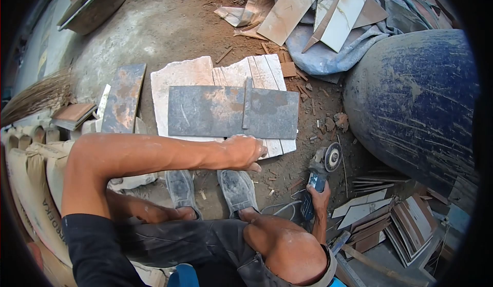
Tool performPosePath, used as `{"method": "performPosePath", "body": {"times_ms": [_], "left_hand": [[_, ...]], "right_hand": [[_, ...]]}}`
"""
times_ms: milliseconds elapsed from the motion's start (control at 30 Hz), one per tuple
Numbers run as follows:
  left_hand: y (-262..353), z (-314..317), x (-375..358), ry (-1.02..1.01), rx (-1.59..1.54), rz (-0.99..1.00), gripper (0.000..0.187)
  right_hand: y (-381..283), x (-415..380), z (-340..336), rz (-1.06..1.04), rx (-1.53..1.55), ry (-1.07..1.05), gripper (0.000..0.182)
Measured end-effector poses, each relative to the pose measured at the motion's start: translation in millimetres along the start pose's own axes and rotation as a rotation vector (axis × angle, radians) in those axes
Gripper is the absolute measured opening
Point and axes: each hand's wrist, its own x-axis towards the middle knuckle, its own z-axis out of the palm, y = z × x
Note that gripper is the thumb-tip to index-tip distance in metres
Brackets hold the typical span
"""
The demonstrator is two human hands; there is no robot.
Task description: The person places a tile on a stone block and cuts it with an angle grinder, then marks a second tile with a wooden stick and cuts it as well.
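Note:
Across the front of the work spot reaches my left arm, and my left hand hangs just below the near edge of a dark grey tile, its fingers curled; what they hold, if anything, is hidden. A thin dark strip lies crosswise on the tile. The tile rests on pale stone slabs. At the right, my right hand is wrapped round an angle grinder, whose cutting disc points away from me.
A large blue drum stands at the right. Tile pieces are stacked at the lower right, others lie at the top. Another dark tile, a broom and sacks are on the left. A cable runs near my shoes.

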Motion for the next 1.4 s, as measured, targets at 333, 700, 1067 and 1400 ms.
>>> {"method": "performPosePath", "body": {"times_ms": [333, 700, 1067, 1400], "left_hand": [[-129, -12, -100, 0.94, 0.198, -0.794, 0.044], [-142, -2, -113, 0.926, -0.3, -0.982, 0.033], [-136, 16, -90, 0.774, -0.44, -1.007, 0.036], [-10, 23, -62, 0.66, -0.185, -0.34, 0.044]], "right_hand": [[-65, -22, -17, -0.034, 0.26, 0.01, 0.035], [-76, -34, -12, -0.058, 0.31, 0.049, 0.037], [-84, -38, -16, -0.031, 0.3, 0.02, 0.037], [-122, -25, -14, -0.046, 0.37, -0.029, 0.037]]}}
